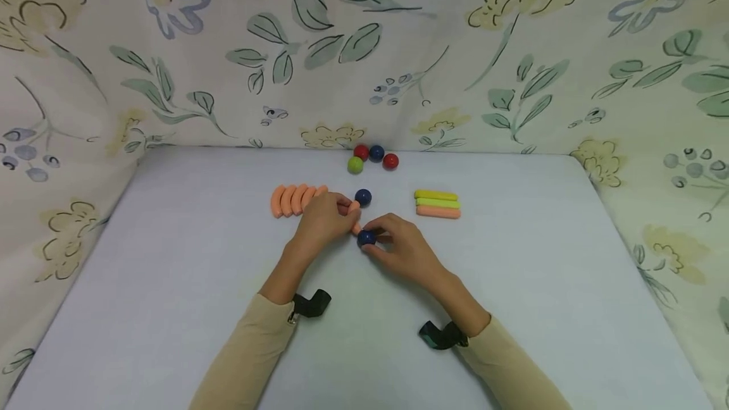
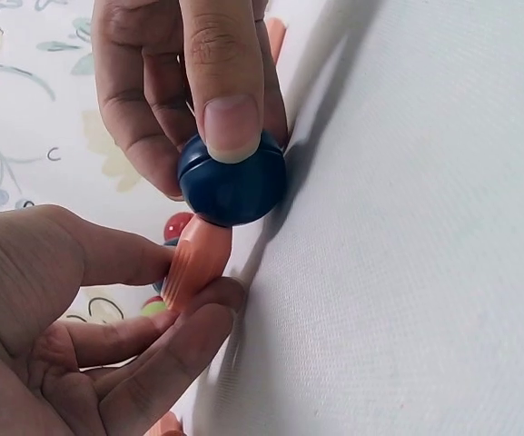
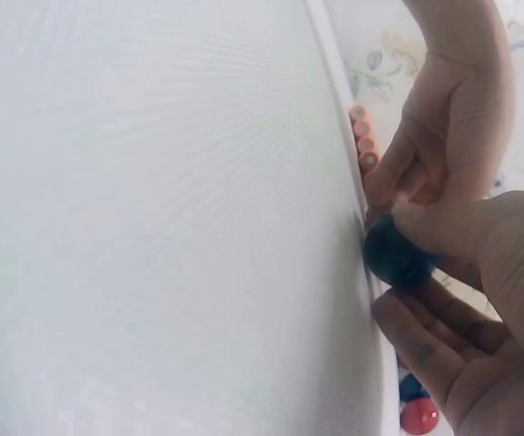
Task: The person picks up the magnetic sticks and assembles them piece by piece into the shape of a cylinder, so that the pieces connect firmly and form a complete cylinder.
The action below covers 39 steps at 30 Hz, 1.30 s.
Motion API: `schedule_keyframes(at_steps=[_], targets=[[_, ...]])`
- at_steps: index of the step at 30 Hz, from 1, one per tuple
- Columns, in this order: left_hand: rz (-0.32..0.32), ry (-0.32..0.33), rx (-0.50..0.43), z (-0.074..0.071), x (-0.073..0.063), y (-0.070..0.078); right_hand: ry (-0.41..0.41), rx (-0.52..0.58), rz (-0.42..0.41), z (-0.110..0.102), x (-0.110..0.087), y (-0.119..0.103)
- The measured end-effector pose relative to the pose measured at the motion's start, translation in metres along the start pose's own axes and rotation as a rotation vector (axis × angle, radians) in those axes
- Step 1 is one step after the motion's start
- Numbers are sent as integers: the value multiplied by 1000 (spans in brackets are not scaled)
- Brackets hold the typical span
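Observation:
My left hand (image 1: pixel 326 217) pinches a curved orange stick (image 2: pixel 198 259) between thumb and fingers. With thumb and fingertips, my right hand (image 1: pixel 403 247) grips a dark blue ball (image 2: pixel 234 182). The ball meets the near end of the orange stick in the left wrist view. Just beyond the stick's far end, a second blue ball (image 1: pixel 362 197) sits on the table. The right wrist view shows the held ball low over the white surface, partly covered by my thumb.
Several curved orange sticks (image 1: pixel 288 200) lie in a row to the left. Three straight sticks (image 1: pixel 436 204), yellow, lime and orange, lie to the right. At the white table's (image 1: pixel 512 258) back edge are two red balls, a blue ball (image 1: pixel 376 153) and a green ball (image 1: pixel 355 165), before a floral cloth (image 1: pixel 364 81).

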State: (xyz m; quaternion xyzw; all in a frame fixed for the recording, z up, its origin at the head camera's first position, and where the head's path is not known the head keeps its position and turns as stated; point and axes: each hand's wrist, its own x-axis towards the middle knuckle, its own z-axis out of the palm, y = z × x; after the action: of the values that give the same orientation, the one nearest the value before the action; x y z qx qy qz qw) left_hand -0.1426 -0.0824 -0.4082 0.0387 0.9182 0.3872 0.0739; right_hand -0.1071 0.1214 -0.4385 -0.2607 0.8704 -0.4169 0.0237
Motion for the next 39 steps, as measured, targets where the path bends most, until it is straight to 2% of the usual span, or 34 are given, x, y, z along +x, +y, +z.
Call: schedule_keyframes(at_steps=[5, 14, 24, 30, 39], targets=[[-23, -13, 10, 0, 1, 0, -7, -16, 2, 0, -1, -2], [-25, -35, 39, -3, 1, 3, 10, -82, 30, -4, 0, -6], [-38, -74, 21, -18, -4, 7, -21, -41, 35, -13, -2, -4], [-68, -41, 25, -35, -7, 4, -40, -38, 59, -15, -2, -4], [0, 76, -57, -65, -10, -15, -85, -18, 76, -25, -4, 2]])
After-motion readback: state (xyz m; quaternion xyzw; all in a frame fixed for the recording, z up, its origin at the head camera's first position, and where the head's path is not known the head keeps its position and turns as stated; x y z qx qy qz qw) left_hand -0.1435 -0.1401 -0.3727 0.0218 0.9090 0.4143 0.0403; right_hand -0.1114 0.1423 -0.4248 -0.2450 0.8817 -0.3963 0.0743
